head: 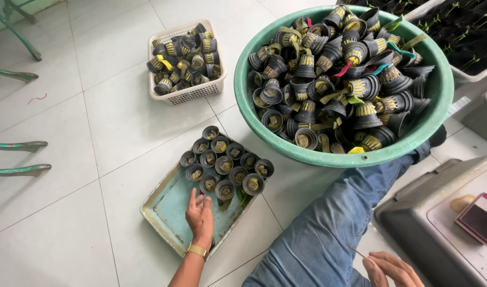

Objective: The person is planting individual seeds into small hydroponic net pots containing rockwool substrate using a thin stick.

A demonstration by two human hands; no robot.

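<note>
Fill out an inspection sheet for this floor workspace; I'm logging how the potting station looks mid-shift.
Surface: pale tiled floor, a small red scrap lying on it at left.
Job's things: light blue tray with black net cups standing upright in rows at its far end.
Clutter: green basin heaped with cups; white basket also full; grey bin.
Grippers: left hand flat on the tray beside the cups; right hand pinching a thin stick above the knee.
Cables: nothing seen.
Surroundings: green metal legs at left, seedling trays top right.
</note>
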